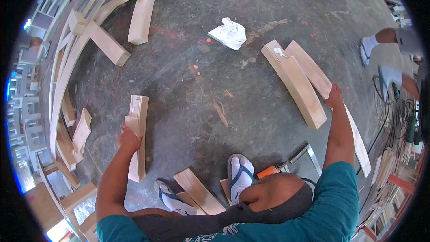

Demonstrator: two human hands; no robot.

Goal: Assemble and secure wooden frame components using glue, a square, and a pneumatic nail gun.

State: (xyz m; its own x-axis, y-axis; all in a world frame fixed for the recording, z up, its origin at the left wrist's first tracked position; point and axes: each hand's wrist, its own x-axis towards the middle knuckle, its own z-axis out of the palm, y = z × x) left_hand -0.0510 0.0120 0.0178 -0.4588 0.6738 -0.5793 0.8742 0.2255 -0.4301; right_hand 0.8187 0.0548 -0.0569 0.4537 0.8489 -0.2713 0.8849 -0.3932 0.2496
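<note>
My left hand (pixel 129 138) grips a pale wooden block (pixel 138 125) that stands on end on the dark concrete floor, its notched top pointing away from me. My right hand (pixel 335 96) reaches out to the right and rests on a long pale plank (pixel 320 78) lying on the floor. A thicker wooden beam (pixel 298 85) lies against that plank on its left side. My feet in white socks and blue sandals (pixel 241 175) stand between short boards (pixel 199 192) near the lower middle.
A curved wooden frame with jutting blocks (pixel 96 36) runs along the left. A crumpled white rag (pixel 229 33) lies at the top middle. An orange-handled tool (pixel 268 171) and a metal square (pixel 309 152) sit by my feet. Another person's foot (pixel 368 47), cables and power tools (pixel 398 112) are at right.
</note>
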